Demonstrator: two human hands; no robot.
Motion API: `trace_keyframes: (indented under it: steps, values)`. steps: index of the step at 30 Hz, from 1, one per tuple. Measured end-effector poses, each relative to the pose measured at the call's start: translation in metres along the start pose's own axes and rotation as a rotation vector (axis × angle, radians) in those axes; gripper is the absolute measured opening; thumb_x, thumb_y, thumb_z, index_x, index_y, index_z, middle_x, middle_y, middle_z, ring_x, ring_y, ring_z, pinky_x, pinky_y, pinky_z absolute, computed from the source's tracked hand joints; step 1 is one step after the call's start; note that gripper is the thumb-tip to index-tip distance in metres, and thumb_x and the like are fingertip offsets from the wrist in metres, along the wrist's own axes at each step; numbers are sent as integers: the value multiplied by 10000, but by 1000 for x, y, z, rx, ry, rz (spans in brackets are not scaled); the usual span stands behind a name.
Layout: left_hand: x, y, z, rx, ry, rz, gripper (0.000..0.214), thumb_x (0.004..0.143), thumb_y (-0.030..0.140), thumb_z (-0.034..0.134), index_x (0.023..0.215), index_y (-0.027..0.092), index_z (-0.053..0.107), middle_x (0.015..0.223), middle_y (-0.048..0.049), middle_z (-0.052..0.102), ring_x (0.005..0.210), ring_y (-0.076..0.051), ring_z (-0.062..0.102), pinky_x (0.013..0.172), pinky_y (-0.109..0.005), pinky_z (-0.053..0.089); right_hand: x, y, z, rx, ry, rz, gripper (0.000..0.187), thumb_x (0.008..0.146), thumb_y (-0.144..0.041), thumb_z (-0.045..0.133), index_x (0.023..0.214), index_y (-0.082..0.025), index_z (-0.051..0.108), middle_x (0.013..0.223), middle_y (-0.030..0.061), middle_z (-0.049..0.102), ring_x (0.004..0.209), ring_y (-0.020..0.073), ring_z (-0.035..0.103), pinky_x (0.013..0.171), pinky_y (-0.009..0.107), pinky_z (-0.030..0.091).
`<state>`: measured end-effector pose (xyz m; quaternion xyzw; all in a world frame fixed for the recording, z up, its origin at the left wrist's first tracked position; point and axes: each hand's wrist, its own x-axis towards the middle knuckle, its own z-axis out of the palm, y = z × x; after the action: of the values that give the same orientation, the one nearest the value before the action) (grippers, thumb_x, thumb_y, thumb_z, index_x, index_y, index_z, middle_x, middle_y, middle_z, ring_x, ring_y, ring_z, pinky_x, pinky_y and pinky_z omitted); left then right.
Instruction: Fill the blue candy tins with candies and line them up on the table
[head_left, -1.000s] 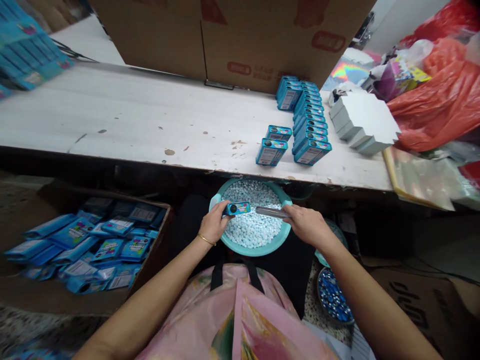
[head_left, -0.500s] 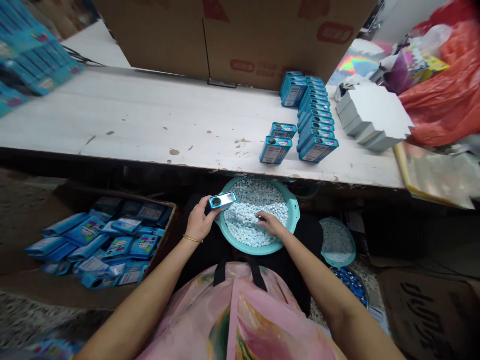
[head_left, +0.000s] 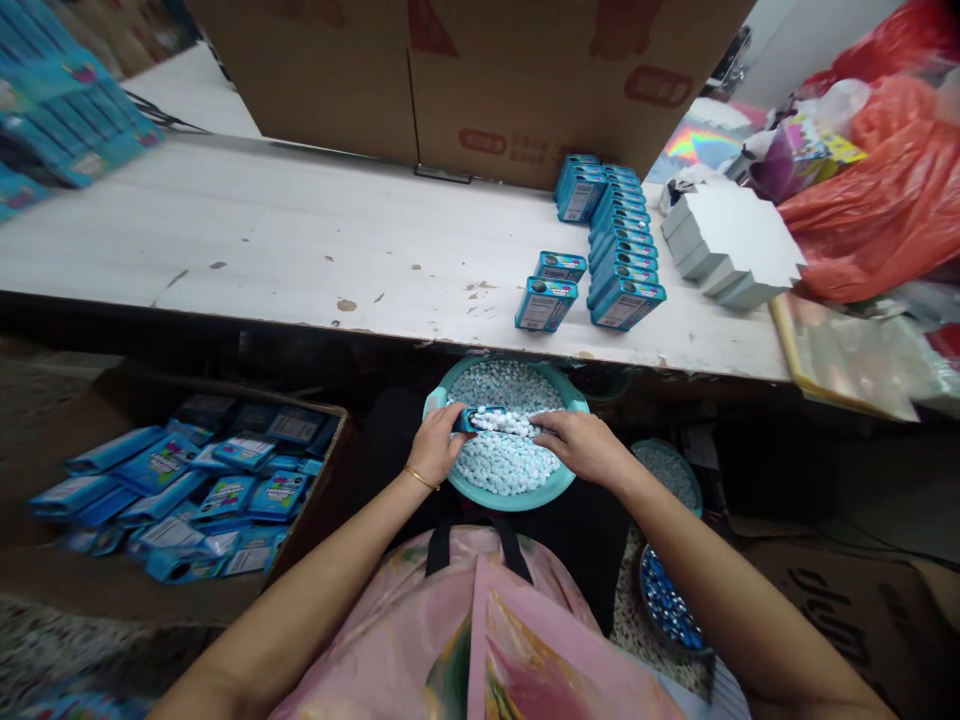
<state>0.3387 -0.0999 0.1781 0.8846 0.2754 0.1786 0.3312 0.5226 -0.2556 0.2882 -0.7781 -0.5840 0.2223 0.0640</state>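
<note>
Over a turquoise basin (head_left: 474, 482) filled with small white pellets (head_left: 504, 466), my left hand (head_left: 436, 440) grips a small blue carton (head_left: 466, 420) lying on its side. A long heap of white pellets (head_left: 506, 423) stretches from the carton's right end to my right hand (head_left: 581, 440). The fingers of my right hand are bent and close together at the heap's right end; what they hold beneath the pellets is hidden. Most of the carton's far side is covered by pellets.
Blue cartons (head_left: 624, 245) stand in a row on the white table (head_left: 315, 230), two more (head_left: 546, 303) beside them. White cut card (head_left: 731, 240) is stacked at right. An open cardboard box (head_left: 330, 450) of blue cartons sits at left; a bowl of blue pieces (head_left: 667, 600) at lower right.
My left hand has moved slightly right and tipped the carton sideways over the basin. My right hand has come up out of the pellets to meet it, with a heap of pellets between.
</note>
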Motion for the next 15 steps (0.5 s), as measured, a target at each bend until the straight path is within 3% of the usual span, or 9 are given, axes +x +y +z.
trace_keyframes:
  steps: [5,8,12,15]
  values:
    - [-1,0,7,-26,-22,17,382,740,243,538,1119,214,497,1106,-50,562,1045,-220,474,935,-346,353,4,-34,-14,-280,-117,94,328,872,-375,323,1062,-254,561,975,77,628,887,222,580,717,312,404]
    - [-1,-2,8,-29,-14,7,385,741,252,540,1122,219,494,1111,-53,558,1051,-224,480,936,-352,357,0,-40,-23,-335,-123,102,318,875,-365,313,1032,-237,557,940,83,626,840,220,588,689,309,399]
    - [-1,-7,3,-24,17,-30,386,747,278,536,1125,213,490,1089,-58,566,1022,-229,501,900,-354,390,-14,-7,-20,-323,-68,124,289,873,-371,337,1091,-271,498,1007,53,607,868,203,581,683,290,391]
    - [-2,-11,-6,-21,53,-53,387,750,298,536,1125,212,490,1091,-59,567,1007,-229,513,882,-347,403,-12,31,12,-264,-107,247,262,853,-322,405,1093,-262,492,1025,54,604,888,199,579,700,289,387]
